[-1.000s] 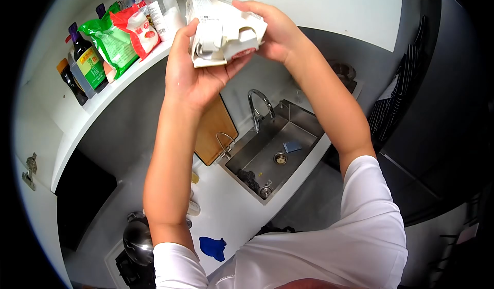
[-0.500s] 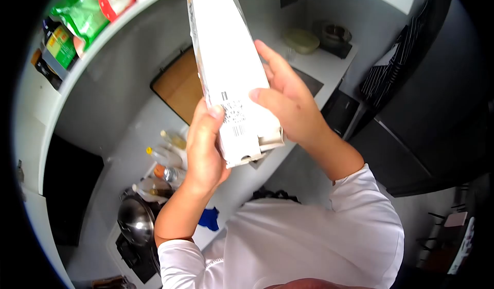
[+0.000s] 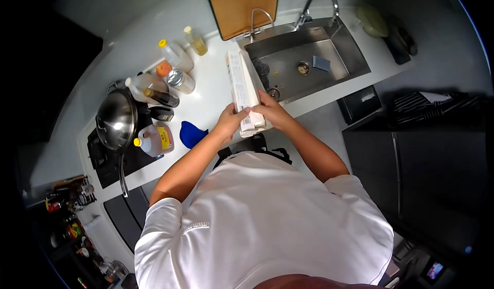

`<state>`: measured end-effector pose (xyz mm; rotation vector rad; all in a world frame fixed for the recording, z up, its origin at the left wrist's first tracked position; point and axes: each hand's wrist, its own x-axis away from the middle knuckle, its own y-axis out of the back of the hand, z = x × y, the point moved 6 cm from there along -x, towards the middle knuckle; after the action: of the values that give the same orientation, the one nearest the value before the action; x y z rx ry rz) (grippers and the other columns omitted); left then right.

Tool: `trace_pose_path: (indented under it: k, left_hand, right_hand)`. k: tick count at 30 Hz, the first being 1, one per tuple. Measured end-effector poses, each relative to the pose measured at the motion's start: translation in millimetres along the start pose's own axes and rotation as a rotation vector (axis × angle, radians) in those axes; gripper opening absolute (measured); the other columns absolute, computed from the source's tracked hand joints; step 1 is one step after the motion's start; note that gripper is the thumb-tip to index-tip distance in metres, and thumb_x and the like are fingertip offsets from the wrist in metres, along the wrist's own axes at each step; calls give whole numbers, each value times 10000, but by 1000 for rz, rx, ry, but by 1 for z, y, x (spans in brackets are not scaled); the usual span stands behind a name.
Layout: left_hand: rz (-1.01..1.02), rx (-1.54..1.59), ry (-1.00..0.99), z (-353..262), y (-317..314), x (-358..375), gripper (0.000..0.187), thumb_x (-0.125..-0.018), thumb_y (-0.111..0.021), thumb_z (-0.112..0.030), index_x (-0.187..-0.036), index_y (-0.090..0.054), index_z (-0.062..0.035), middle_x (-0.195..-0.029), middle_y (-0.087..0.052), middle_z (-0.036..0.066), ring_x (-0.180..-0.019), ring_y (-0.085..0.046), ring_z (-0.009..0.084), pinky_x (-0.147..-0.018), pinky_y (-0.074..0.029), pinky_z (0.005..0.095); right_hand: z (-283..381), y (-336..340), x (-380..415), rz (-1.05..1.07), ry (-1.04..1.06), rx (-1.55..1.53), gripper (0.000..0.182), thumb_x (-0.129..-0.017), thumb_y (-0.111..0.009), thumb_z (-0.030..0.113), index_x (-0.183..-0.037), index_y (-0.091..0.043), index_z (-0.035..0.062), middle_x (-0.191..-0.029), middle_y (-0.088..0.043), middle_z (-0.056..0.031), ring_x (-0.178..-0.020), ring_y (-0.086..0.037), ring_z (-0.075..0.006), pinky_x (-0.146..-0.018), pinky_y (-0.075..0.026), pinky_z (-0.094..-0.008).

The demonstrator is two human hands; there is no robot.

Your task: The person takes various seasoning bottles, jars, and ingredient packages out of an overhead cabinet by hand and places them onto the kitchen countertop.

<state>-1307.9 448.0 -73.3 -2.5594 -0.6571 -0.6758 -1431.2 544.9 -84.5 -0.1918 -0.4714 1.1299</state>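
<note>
A long white box (image 3: 237, 78) with printed text and a barcode is held in front of my body, over the counter's front edge beside the sink. My left hand (image 3: 229, 123) grips its left side near the lower end, thumb on top. My right hand (image 3: 271, 111) closes round the right side at the same end, its thumb also on the box. The lower end flap looks loose or uneven. The far end points toward the wooden board (image 3: 244, 6) against the wall.
A steel sink (image 3: 329, 44) with a faucet lies right of the box. Several bottles, including a clear yellow-capped one (image 3: 177, 57), stand at left near a lidded pan (image 3: 117, 119) on the stove. A blue cloth item (image 3: 192, 134) lies near my left forearm.
The view has tilted down from the shelf to the counter and sink. The box and both hands are lower and farther from the camera, still held at the same end.
</note>
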Motion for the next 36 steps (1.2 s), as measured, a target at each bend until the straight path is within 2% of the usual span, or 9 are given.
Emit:
trace_pose_path:
  k: [6,12,14,18,23,26,29,32,36]
  left_hand:
    - [-208,-202,-1,18,76,-31,535,-969,-734,-160,-1378,-513,102,-1239,-679,180,-1081,-692,241,-930,-564,359]
    - [-344,-372,-108,-21,129,-109,558,-938,-747,-169,-1366,-520,109,-1216,-692,222,-1050,-705,266,-890,-574,371]
    - [-400,-762,-82,-43,128,-122,570,-943,-741,-217,-1346,-518,120,-1203,-688,256,-1043,-709,302,-880,-575,378]
    - [-355,-530,-22,-2,132,-174,611,-926,-722,-262,-1344,-479,112,-1238,-662,326,-1134,-687,411,-959,-542,436]
    - [-367,-494,-131,13,124,-193,636,-951,-718,-337,-1372,-512,93,-1273,-660,308,-1180,-669,402,-996,-521,429]
    - [-400,-481,-241,4,118,-202,647,-948,-722,-406,-1334,-558,87,-1264,-676,290,-1188,-668,403,-988,-525,430]
    - [-544,-671,-71,-4,111,-198,625,-977,-676,-436,-1331,-577,70,-1256,-689,272,-1155,-683,410,-969,-533,444]
    - [-507,-680,-31,-9,100,-200,595,-1018,-605,-445,-1328,-582,61,-1254,-695,261,-1114,-697,422,-953,-539,462]
    - [-449,-374,197,4,91,-190,548,-1055,-521,-427,-1288,-609,62,-1255,-689,265,-1072,-707,419,-941,-542,473]
  right_hand:
    - [-55,-30,-65,94,-111,-139,685,-882,-701,49,-1492,-399,-25,-1393,-580,-139,-1261,-585,-212,-1085,-462,-345]
    - [-60,-25,-156,-65,-46,-106,623,-946,-694,50,-1517,-451,-2,-1346,-634,-129,-1188,-632,-199,-1016,-510,-331]
    - [-63,-22,-178,-158,-75,-24,547,-947,-672,30,-1468,-510,-5,-1300,-658,-154,-1143,-652,-208,-968,-532,-342]
    - [-94,12,-205,-326,-119,194,363,-994,-545,35,-1346,-599,-37,-1201,-703,-133,-1081,-657,-200,-952,-525,-346]
    - [-69,34,-199,-477,28,614,436,-1011,-550,168,-1386,-544,-54,-1251,-681,-210,-1131,-667,-289,-994,-508,-386]
    - [-90,63,-222,-365,111,775,529,-1032,-547,274,-1449,-495,-48,-1319,-647,-246,-1187,-650,-325,-1023,-499,-396]
    - [-53,52,-205,-341,16,706,713,-1031,-544,434,-1482,-433,-107,-1337,-624,-319,-1267,-605,-432,-1104,-449,-426]
    - [-70,66,-212,-250,-49,469,800,-1025,-530,501,-1510,-395,-120,-1363,-608,-336,-1309,-584,-428,-1121,-437,-417]
    - [-41,61,-187,-347,-26,808,884,-995,-575,539,-1526,-361,-133,-1452,-535,-349,-1371,-535,-430,-1136,-426,-418]
